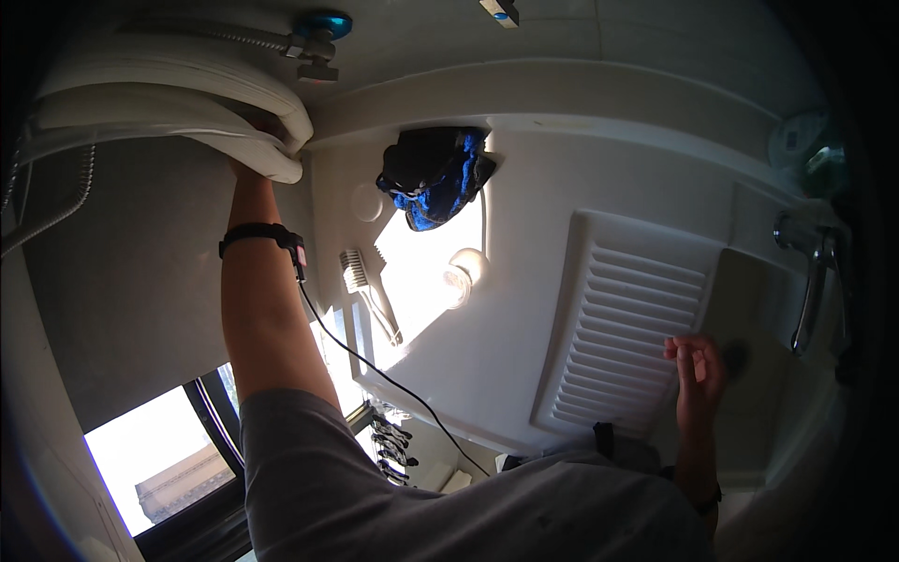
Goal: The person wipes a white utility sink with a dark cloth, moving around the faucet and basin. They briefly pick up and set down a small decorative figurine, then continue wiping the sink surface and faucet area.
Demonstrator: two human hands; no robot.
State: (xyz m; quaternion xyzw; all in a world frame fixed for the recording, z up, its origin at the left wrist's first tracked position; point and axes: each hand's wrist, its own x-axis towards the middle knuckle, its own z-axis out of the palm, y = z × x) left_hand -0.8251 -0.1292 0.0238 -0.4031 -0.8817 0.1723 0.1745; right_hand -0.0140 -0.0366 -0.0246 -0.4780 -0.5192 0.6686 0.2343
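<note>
My left arm reaches up to thick white wrapped pipes (281, 116) at the upper left. The pipes hide most of my left hand (241, 168), so its grip cannot be made out. On that forearm is a black strap (256, 232) with a small device and a thin black cable (372, 364). My right hand (697, 367) hovers over the edge between a ribbed white washboard (632, 309) and the sink basin (755, 302). Its fingers are loosely curled, thumb apart, with nothing visible in them. A blue and black cloth (442, 175) lies crumpled by the back wall.
A scrubbing brush (355, 270) and a clear round container (458, 284) sit in bright sunlight on the white counter (520, 281). A chrome faucet (815, 260) and a bottle (818, 154) stand right. Above are a shut-off valve (319, 53) and a braided hose (232, 33); a window (168, 456) is lower left.
</note>
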